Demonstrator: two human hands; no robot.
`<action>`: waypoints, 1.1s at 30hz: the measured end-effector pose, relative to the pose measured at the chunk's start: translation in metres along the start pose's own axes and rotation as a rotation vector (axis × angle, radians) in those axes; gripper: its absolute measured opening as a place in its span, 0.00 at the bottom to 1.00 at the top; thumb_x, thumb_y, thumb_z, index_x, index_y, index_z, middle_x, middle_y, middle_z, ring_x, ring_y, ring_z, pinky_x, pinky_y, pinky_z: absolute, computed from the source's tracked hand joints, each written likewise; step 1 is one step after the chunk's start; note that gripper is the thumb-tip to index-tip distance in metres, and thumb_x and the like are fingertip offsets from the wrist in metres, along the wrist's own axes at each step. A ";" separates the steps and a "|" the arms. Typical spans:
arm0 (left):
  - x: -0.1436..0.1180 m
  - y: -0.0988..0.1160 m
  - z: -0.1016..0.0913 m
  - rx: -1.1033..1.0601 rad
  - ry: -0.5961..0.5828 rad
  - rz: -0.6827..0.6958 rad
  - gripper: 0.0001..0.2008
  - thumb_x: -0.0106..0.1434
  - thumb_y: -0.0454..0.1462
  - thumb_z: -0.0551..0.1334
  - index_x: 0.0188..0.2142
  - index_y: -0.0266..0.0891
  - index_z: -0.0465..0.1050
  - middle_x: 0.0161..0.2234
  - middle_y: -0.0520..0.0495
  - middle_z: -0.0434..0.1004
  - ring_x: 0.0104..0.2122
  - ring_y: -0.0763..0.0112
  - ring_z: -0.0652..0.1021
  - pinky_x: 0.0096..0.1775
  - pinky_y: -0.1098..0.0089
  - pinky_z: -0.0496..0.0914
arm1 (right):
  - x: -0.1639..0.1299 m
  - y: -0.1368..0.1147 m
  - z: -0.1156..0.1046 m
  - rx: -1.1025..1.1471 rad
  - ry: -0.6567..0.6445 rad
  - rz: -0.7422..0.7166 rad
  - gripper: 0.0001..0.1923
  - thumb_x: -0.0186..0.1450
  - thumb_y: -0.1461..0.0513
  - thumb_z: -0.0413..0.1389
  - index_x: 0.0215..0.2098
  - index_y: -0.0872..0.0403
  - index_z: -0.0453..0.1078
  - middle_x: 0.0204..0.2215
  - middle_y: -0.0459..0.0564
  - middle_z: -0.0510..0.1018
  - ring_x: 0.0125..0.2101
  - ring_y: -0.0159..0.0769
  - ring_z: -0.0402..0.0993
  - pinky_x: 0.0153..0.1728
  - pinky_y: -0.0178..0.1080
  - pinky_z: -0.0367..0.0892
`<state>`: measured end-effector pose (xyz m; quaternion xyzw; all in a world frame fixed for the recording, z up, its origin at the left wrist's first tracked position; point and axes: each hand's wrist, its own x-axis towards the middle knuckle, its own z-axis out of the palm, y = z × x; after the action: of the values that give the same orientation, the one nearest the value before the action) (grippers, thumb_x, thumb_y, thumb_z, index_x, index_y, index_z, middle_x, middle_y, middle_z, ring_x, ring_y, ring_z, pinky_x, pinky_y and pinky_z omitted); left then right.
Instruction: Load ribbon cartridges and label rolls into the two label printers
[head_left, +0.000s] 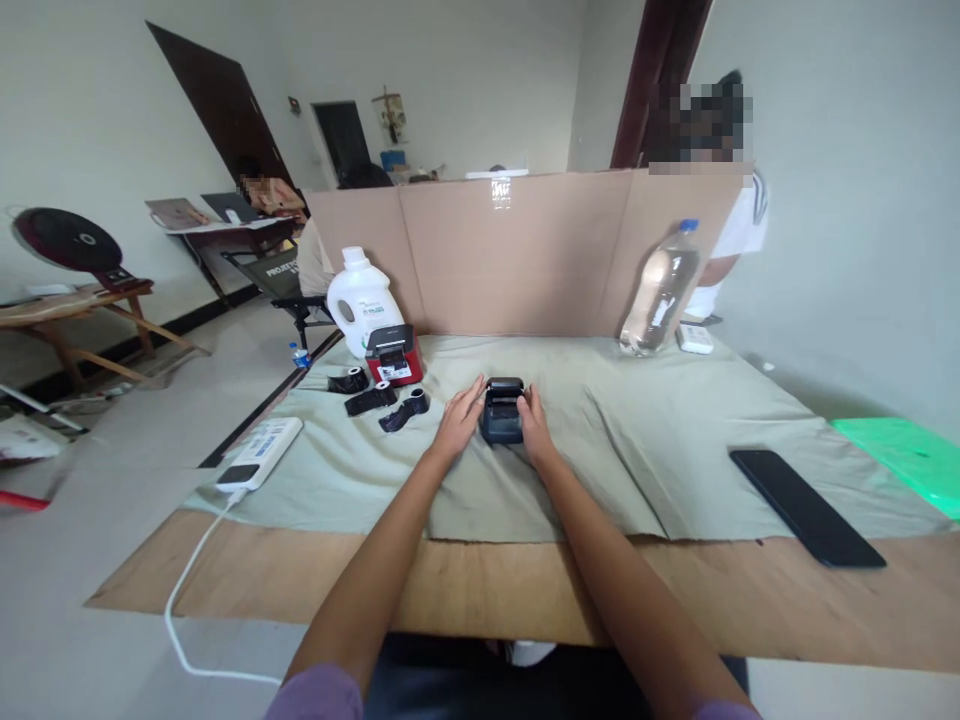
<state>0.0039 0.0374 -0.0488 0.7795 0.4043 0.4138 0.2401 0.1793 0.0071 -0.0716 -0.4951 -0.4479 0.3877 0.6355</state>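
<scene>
A small black portable printer [503,424] stands on the cloth in front of me with its lid [505,385] raised. My left hand [459,418] lies along its left side, fingers stretched forward and close together; whether they press on it I cannot tell. On the other side my right hand [534,425] grips the printer's edge, the thumb over its front right part and the fingers along the right side, partly hidden. To the left lie three dark rolls of tape or paper, the nearest roll [405,409] partly unwound. Behind them is a red and black box-shaped device [394,355].
A white jug [365,300] and a tall clear bottle [661,290] stand before a cardboard screen [517,260]. A white power strip [261,455] with a cable lies left, a black phone [806,505] right, beside a green sheet [904,460]. People sit beyond the screen.
</scene>
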 end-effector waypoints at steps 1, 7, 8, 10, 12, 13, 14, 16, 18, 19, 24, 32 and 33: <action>0.006 0.001 0.000 0.007 0.000 -0.012 0.28 0.73 0.42 0.50 0.71 0.44 0.53 0.64 0.45 0.69 0.66 0.63 0.65 0.67 0.56 0.57 | 0.000 0.001 0.000 0.003 0.002 0.002 0.51 0.62 0.38 0.53 0.73 0.57 0.49 0.72 0.57 0.53 0.71 0.45 0.48 0.71 0.48 0.41; 0.026 0.006 0.001 0.196 -0.129 -0.111 0.25 0.73 0.44 0.50 0.66 0.43 0.64 0.67 0.45 0.64 0.66 0.58 0.65 0.66 0.54 0.58 | 0.001 0.005 0.000 0.055 0.017 0.028 0.48 0.62 0.40 0.54 0.72 0.55 0.52 0.71 0.56 0.55 0.71 0.45 0.49 0.70 0.49 0.44; 0.026 0.008 0.001 0.254 -0.155 -0.118 0.25 0.73 0.44 0.51 0.65 0.43 0.66 0.67 0.45 0.64 0.65 0.57 0.65 0.65 0.54 0.59 | 0.001 0.005 0.000 0.063 0.019 0.033 0.48 0.62 0.40 0.54 0.72 0.55 0.52 0.71 0.56 0.56 0.71 0.45 0.50 0.70 0.48 0.44; 0.026 0.014 -0.003 0.382 -0.189 -0.117 0.23 0.72 0.44 0.52 0.62 0.43 0.70 0.65 0.44 0.68 0.64 0.57 0.67 0.63 0.55 0.61 | 0.000 0.005 0.000 0.070 0.022 0.041 0.47 0.62 0.41 0.55 0.71 0.54 0.52 0.71 0.55 0.57 0.71 0.44 0.51 0.70 0.48 0.44; 0.029 0.024 -0.008 0.485 -0.212 -0.111 0.21 0.71 0.43 0.53 0.59 0.45 0.73 0.60 0.45 0.74 0.61 0.57 0.70 0.61 0.56 0.63 | 0.000 0.003 0.001 0.074 0.024 0.041 0.45 0.63 0.43 0.55 0.71 0.53 0.53 0.70 0.54 0.58 0.70 0.44 0.51 0.70 0.48 0.44; 0.034 0.028 -0.010 0.519 -0.227 -0.107 0.20 0.71 0.43 0.53 0.57 0.46 0.75 0.57 0.45 0.77 0.60 0.57 0.72 0.60 0.57 0.63 | 0.000 0.002 0.001 0.080 0.026 0.040 0.44 0.63 0.44 0.55 0.71 0.53 0.53 0.70 0.54 0.58 0.70 0.43 0.51 0.70 0.48 0.44; 0.039 0.033 -0.012 0.542 -0.245 -0.099 0.19 0.70 0.42 0.53 0.55 0.47 0.77 0.55 0.46 0.79 0.58 0.57 0.72 0.60 0.57 0.63 | -0.001 0.001 0.001 0.090 0.030 0.040 0.43 0.64 0.44 0.55 0.71 0.53 0.53 0.70 0.54 0.58 0.70 0.43 0.52 0.70 0.48 0.45; 0.054 0.041 -0.013 0.581 -0.299 -0.076 0.16 0.68 0.41 0.56 0.49 0.49 0.81 0.52 0.47 0.81 0.57 0.56 0.74 0.59 0.56 0.62 | -0.001 -0.002 0.001 0.117 0.044 0.055 0.43 0.64 0.45 0.54 0.71 0.56 0.53 0.70 0.56 0.59 0.70 0.43 0.53 0.70 0.47 0.46; 0.070 0.047 -0.010 0.619 -0.385 -0.043 0.12 0.64 0.39 0.61 0.43 0.49 0.83 0.47 0.48 0.84 0.53 0.56 0.76 0.58 0.57 0.62 | -0.001 -0.005 0.001 0.141 0.060 0.083 0.44 0.64 0.45 0.54 0.71 0.58 0.53 0.70 0.57 0.59 0.70 0.43 0.53 0.69 0.45 0.47; 0.077 0.049 -0.007 0.634 -0.434 -0.028 0.10 0.61 0.39 0.64 0.40 0.50 0.84 0.44 0.49 0.85 0.51 0.57 0.77 0.57 0.58 0.62 | -0.001 -0.006 0.001 0.152 0.067 0.093 0.43 0.64 0.46 0.54 0.71 0.58 0.53 0.69 0.57 0.59 0.69 0.43 0.54 0.69 0.45 0.48; 0.094 0.053 0.002 0.677 -0.580 0.017 0.08 0.55 0.41 0.69 0.35 0.51 0.84 0.36 0.50 0.85 0.43 0.61 0.80 0.51 0.63 0.65 | 0.001 -0.008 0.001 0.197 0.102 0.096 0.40 0.64 0.46 0.54 0.69 0.55 0.57 0.69 0.56 0.61 0.69 0.43 0.56 0.68 0.46 0.50; 0.072 0.050 -0.020 0.449 -0.342 0.060 0.16 0.58 0.40 0.65 0.46 0.45 0.81 0.44 0.47 0.84 0.42 0.65 0.80 0.47 0.67 0.70 | 0.002 -0.011 -0.001 0.235 0.119 0.130 0.38 0.64 0.46 0.54 0.67 0.54 0.59 0.67 0.55 0.64 0.67 0.43 0.59 0.67 0.46 0.53; 0.064 0.046 -0.027 0.327 -0.207 0.040 0.18 0.58 0.41 0.65 0.47 0.43 0.80 0.44 0.46 0.84 0.40 0.65 0.80 0.46 0.67 0.71 | 0.002 -0.011 -0.002 0.235 0.121 0.135 0.37 0.64 0.47 0.54 0.67 0.53 0.59 0.67 0.54 0.65 0.67 0.43 0.59 0.67 0.46 0.53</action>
<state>0.0224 0.0655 0.0270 0.8543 0.4238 0.2650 0.1425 0.1818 0.0058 -0.0607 -0.4688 -0.3261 0.4490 0.6872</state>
